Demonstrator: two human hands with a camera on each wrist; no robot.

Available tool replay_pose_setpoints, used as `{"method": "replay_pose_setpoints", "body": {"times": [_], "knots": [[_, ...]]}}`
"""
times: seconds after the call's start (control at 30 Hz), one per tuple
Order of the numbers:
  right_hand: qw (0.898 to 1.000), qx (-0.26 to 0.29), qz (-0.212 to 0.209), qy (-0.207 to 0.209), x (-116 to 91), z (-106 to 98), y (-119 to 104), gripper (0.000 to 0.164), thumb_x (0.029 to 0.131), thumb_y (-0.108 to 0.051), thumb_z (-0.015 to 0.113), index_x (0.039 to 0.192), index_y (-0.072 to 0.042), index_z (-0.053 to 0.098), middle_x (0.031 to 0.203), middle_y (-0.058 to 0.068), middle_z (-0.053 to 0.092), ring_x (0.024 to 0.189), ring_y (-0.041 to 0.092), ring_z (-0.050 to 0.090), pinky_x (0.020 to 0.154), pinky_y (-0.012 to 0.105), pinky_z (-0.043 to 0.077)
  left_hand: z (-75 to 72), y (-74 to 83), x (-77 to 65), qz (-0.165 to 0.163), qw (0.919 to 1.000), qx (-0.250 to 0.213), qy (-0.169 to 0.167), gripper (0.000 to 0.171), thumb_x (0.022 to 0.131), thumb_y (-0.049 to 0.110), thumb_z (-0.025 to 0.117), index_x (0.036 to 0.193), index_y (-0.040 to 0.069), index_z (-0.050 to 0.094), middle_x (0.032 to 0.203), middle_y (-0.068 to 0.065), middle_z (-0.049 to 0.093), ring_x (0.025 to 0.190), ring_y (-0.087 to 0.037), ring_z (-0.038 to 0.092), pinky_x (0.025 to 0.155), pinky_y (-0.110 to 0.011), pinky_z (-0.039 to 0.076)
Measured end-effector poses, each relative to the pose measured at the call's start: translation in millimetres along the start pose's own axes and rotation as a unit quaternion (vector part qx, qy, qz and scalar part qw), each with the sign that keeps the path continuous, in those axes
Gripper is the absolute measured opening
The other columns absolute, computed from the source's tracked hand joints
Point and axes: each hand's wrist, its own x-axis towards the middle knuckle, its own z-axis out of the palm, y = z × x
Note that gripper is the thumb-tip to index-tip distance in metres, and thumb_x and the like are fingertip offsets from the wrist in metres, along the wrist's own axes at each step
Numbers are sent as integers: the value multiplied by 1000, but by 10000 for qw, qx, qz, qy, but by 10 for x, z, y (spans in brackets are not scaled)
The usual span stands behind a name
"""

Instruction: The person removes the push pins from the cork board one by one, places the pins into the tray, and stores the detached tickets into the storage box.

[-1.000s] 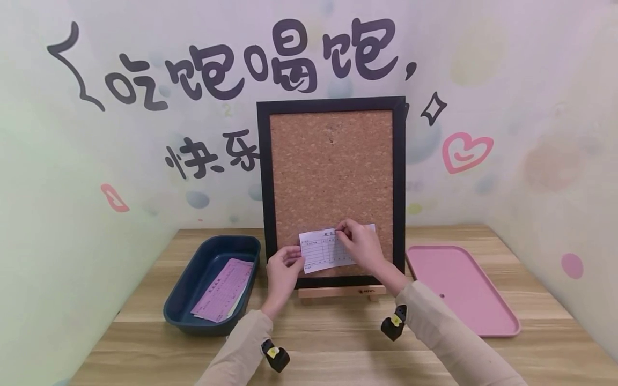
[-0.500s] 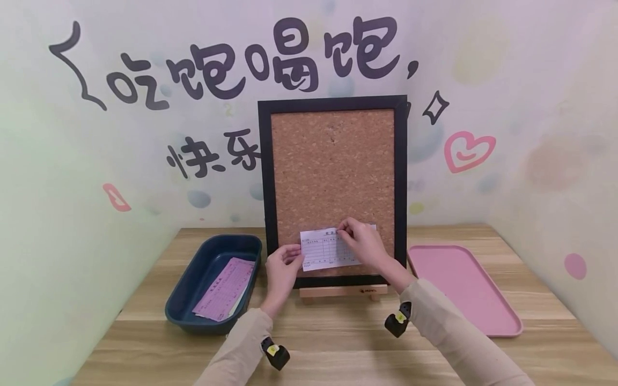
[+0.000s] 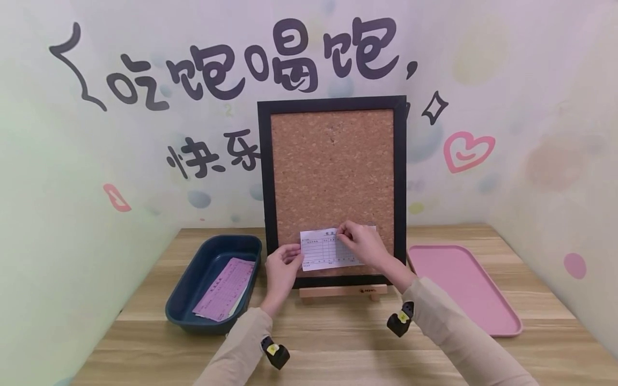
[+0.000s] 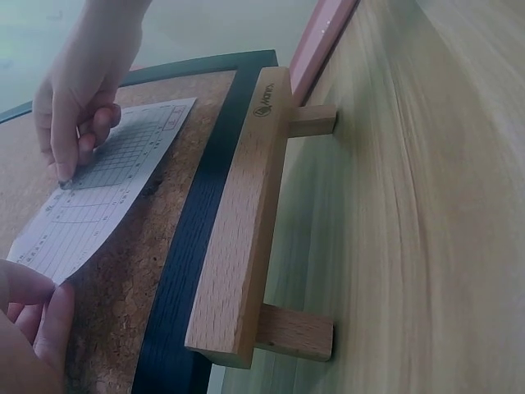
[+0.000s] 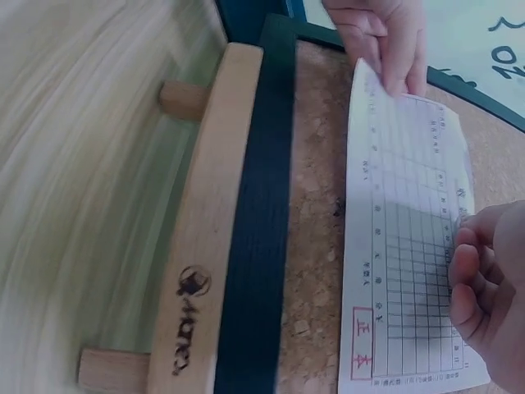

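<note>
A white printed receipt form (image 3: 316, 249) lies against the lower part of a cork board (image 3: 333, 166) in a black frame. My left hand (image 3: 284, 268) pinches the form's left edge between thumb and fingers. At the middle of its top edge, my right hand (image 3: 364, 244) pinches a small shiny pushpin (image 4: 66, 185), mostly hidden by the fingertips. The other fingers of that hand curl over the form's right part. In the right wrist view, a red stamp box (image 5: 362, 343) shows on the form, and its lower edge stands slightly off the cork.
The board rests on a wooden easel ledge (image 3: 333, 291). To its left, a dark blue bin (image 3: 176, 300) holds pink printed slips (image 3: 224, 289) and paler paper. A pink tray (image 3: 470, 289) lies to the right on the wooden table (image 3: 333, 354). A decorated wall (image 3: 531, 107) stands behind.
Both hands stay at the same spots on the form. The right wrist has shifted slightly to the right, and the form sits a touch more level.
</note>
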Motion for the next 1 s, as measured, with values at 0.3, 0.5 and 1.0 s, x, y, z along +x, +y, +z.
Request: {"method": "replay_pose_setpoints", "body": {"times": [0.3,0.5,1.0], "knots": [[9991,422,13,-104,-62,-5,34,6,87,-13,60,89,-7,61,69,-1,54,60,11,46,52,22,38,-10,20,-5,86,9999,53,27,12,77,-4,66,90,-5,66,85,-18,67,78,-24,64,71,-26,52],[9980,609,-155,-98,-108,-37,57,5,87,-13,60,87,-8,60,72,-1,55,62,12,46,53,23,39,-43,28,-9,68,9999,57,62,13,77,-3,66,90,-6,66,85,-18,67,78,-25,64,69,-23,52],[9982,536,-259,-3,-215,-199,137,5,88,-11,58,85,-7,57,64,-3,50,54,10,41,47,23,35,-226,75,43,54,9998,99,167,15,77,-7,63,92,-8,65,86,-20,66,79,-25,64,67,-16,49]]}}
